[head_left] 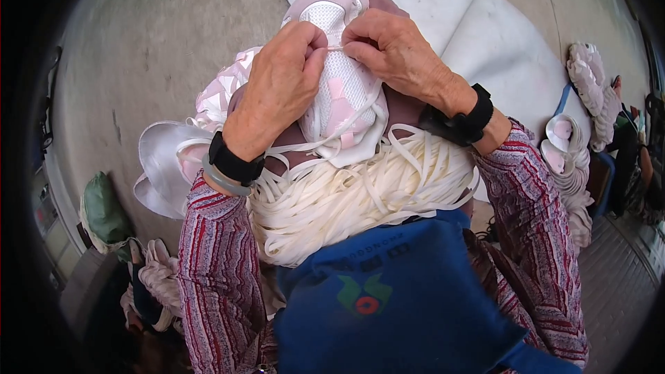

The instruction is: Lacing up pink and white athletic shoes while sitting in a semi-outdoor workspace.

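A white and pink shoe upper (337, 100) with a mesh middle rests across my lap, its rounded pink end pointing away from me. My left hand (280, 86) is closed at its left side, thumb and forefinger pinching a thin white shoelace (334, 48). From the right, my right hand (398, 52) pinches the same lace, so a short piece crosses the upper between my fingertips. More lace trails loosely around the near end of the upper. A thick bundle of cream-white laces (367, 190) lies over my lap, above a blue apron (395, 298).
More pink and white uppers (225, 90) and pale shoe pieces (163, 166) sit by my left arm. A white sheet (509, 62) covers floor ahead and right. Stacked shoe parts (589, 90) and a green bag (104, 211) lie farther out. Parts of other people show at right.
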